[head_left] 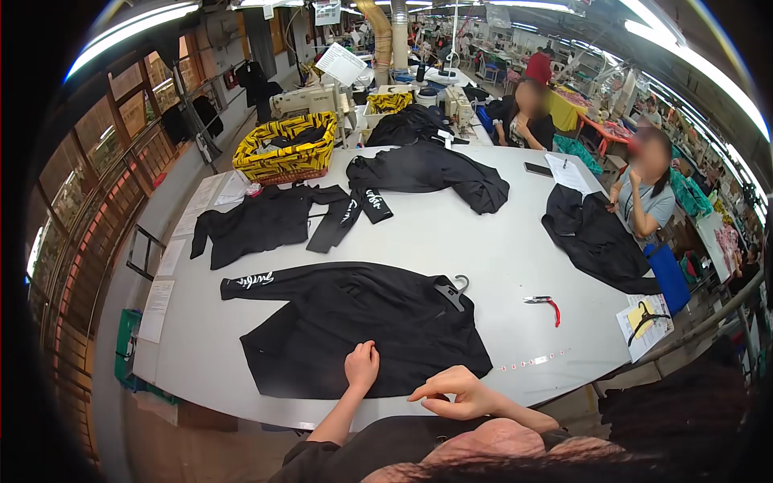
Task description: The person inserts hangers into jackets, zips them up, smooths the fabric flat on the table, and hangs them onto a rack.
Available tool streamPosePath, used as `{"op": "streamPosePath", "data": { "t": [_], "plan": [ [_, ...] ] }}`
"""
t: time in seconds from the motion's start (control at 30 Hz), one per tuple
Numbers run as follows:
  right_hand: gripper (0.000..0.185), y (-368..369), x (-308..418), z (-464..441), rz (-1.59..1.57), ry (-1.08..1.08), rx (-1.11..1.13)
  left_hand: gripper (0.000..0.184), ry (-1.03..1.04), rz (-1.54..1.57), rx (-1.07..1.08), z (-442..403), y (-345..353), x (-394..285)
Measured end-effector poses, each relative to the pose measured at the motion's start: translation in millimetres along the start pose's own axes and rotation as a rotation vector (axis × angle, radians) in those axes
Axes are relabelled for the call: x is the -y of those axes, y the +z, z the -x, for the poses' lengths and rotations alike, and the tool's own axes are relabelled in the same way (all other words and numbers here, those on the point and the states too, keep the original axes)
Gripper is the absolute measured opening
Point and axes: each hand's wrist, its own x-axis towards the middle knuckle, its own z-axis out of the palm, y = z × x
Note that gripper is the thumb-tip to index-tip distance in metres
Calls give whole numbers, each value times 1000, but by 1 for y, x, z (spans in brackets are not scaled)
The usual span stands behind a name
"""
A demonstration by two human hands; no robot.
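on the left hand [362, 367] the fingers curl together over the black jacket [346, 322], pinching cloth or not i cannot tell; the right hand [460, 393], fingers bent slightly apart, is by its near edge. the jacket lies spread on the table [435, 241], hanger [452, 295] at the collar, red-handled snips [555, 309] to the right.

a single view is given, taken from the wearer's head at the near edge of the table [435, 241] and faced forward and steeply down across it. the left hand [362, 366] and the right hand [457, 393] are seen from above at that near edge, close to the lens. nearly the whole surface is taken in, its far edge set well back, and the room beyond is included up to the ceiling lights [651, 30]. the surface's edges are bowed by the wide lens.
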Motion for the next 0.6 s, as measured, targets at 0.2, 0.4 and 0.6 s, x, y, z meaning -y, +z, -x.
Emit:
{"op": "streamPosePath", "data": {
  "t": [0.2, 0.4, 0.6],
  "plan": [
    [70, -27, 35, 4, -295, -220, -92, 13, 4, -14, -11, 1, 0, 3],
    [74, -27, 83, -36, -415, -827, 107, 12, 12, -9, -30, 1, 4, 8],
    [70, -27, 79, -44, -364, -853, 89, 13, -2, -3, -5, -1, 0, 3]
  ]
}}
